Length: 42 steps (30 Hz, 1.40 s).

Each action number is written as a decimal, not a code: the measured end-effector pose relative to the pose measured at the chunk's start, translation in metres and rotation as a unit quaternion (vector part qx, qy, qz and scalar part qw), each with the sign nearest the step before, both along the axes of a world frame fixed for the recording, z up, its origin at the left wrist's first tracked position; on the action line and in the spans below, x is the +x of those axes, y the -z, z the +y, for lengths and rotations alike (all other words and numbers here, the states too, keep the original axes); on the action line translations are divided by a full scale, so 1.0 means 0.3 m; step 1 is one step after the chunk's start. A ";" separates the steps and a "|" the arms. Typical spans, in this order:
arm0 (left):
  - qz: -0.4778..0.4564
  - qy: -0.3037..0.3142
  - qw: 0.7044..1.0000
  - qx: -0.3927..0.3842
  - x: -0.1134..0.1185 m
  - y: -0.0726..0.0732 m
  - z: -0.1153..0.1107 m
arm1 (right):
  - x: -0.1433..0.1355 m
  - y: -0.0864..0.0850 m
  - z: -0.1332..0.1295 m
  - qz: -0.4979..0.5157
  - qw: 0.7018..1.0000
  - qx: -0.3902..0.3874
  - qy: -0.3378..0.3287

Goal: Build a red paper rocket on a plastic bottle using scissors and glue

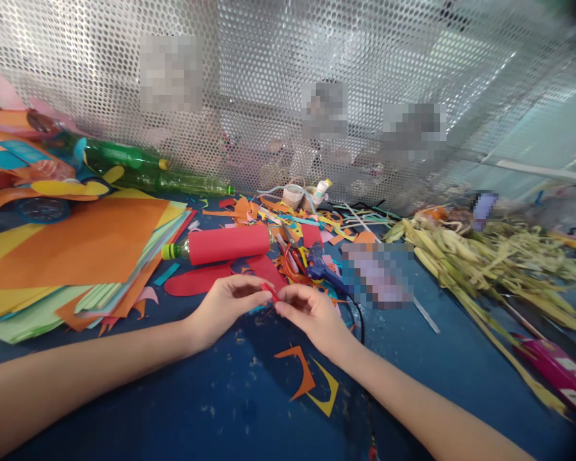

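Observation:
My left hand [228, 304] and my right hand [307, 310] meet over the blue table [221, 397], pinching a small red paper strip [271, 292] between their fingertips. Just beyond them lies a bottle wrapped in red paper [225, 244] with a green cap, resting on red paper cut-outs [196, 280]. A blue glue gun [322, 269] lies right of the bottle, close to my right hand.
A stack of orange, yellow and green paper sheets [72, 256] fills the left. Green bottles [139, 168] and a paper craft model [29, 166] sit at back left. Dried leaf strips [484, 262] spread right, paper scraps [312, 378] near me. Perforated metal screen [269, 77] behind.

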<state>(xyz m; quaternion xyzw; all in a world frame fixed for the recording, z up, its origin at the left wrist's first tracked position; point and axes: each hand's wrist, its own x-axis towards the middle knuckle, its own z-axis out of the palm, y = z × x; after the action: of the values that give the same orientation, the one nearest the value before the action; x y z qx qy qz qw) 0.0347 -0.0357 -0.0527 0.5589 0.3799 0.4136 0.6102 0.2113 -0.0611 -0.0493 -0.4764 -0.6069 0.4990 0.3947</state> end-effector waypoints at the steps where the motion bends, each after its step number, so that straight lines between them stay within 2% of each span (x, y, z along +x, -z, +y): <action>1: 0.004 -0.003 1.000 -0.002 0.001 0.000 0.000 | 0.000 0.001 0.000 0.004 1.000 -0.005 -0.002; 9: 0.001 -0.025 0.999 0.036 -0.001 -0.003 -0.009 | -0.002 0.012 -0.002 0.027 0.999 -0.035 -0.008; 14: 0.014 -0.039 0.995 0.091 0.000 0.000 -0.013 | -0.007 0.013 -0.007 0.079 0.994 -0.077 -0.018; 18: 0.025 -0.046 0.993 0.101 0.003 0.001 -0.013 | -0.012 0.012 -0.010 0.101 0.990 -0.097 -0.014; 28: 0.001 -0.017 0.994 0.110 0.002 0.003 -0.014 | -0.014 0.013 -0.011 0.113 0.989 -0.100 -0.011; 35: -0.010 -0.007 1.000 -0.007 0.004 -0.001 -0.004 | -0.006 0.021 -0.004 0.067 0.996 -0.064 -0.012; 39: 0.033 -0.013 0.999 0.010 0.012 0.003 -0.003 | -0.005 0.029 -0.004 0.036 0.998 -0.043 -0.009; 42: 0.020 -0.012 1.000 0.017 0.008 0.005 0.002 | 0.021 -0.001 0.006 -0.065 0.997 0.024 -0.014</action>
<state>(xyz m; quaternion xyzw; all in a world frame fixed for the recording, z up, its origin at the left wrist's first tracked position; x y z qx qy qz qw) 0.0371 -0.0353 -0.0543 0.5726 0.3920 0.4162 0.5876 0.2175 -0.0594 -0.0490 -0.4896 -0.6501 0.4574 0.3584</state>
